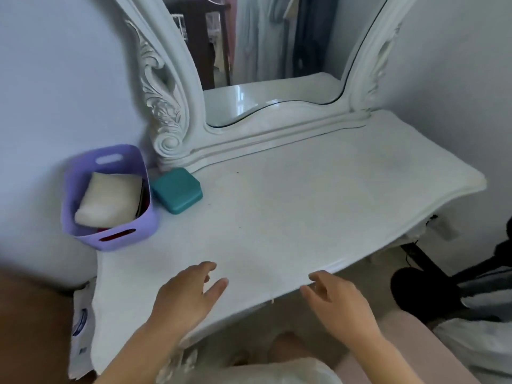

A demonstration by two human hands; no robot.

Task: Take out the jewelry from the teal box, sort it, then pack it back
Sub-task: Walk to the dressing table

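Our left hand [188, 295] hovers over the near edge of the white dressing table [304, 203], palm down, fingers loosely spread and relaxed, grasping nothing. Our right hand [338, 306] sits just past that same near edge, to the right of the left one, fingers likewise loose and slightly bent, with nothing in it; whether its fingertips touch the table's rim we cannot tell. The two hands are near each other but apart.

Farther out, on the far left of the tabletop, we see the teal box [176, 189], closed, lying flat and turned at an angle, well apart from both hands. It rests just beside the scrolled foot of the mirror frame [166, 106]. Immediately left of the box stands a lilac plastic basket [110, 234] with slot handles, at the table's left edge. Inside it lies a white padded item [109, 199], and something red shows through the near handle slot.

Behind the tabletop rises the mirror [277, 51], set in its carved white frame, reflecting hanging clothes. To the far right, beyond the table, dark objects sit on the floor, too blurred for us to identify.
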